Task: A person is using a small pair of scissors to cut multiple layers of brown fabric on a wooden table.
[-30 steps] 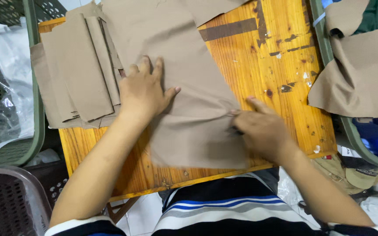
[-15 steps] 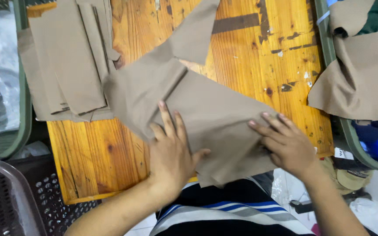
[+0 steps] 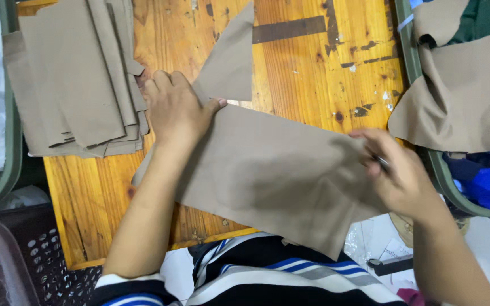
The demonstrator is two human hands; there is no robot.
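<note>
Both hands (image 3: 180, 110) on tan cloth piece (image 3: 279, 175)

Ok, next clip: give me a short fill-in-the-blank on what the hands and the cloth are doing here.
1. The left hand presses flat on a tan fabric piece lying on a ____ table.
2. The right hand grips the piece at its ____ end.
3. The stack of cut pieces lies to the ____ of the left hand.

Missing words: wooden; right; left

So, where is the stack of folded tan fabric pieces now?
In the head view, the stack of tan fabric pieces lies at the wooden table's upper left corner, just left of the left hand, which presses the large tan piece.
</note>
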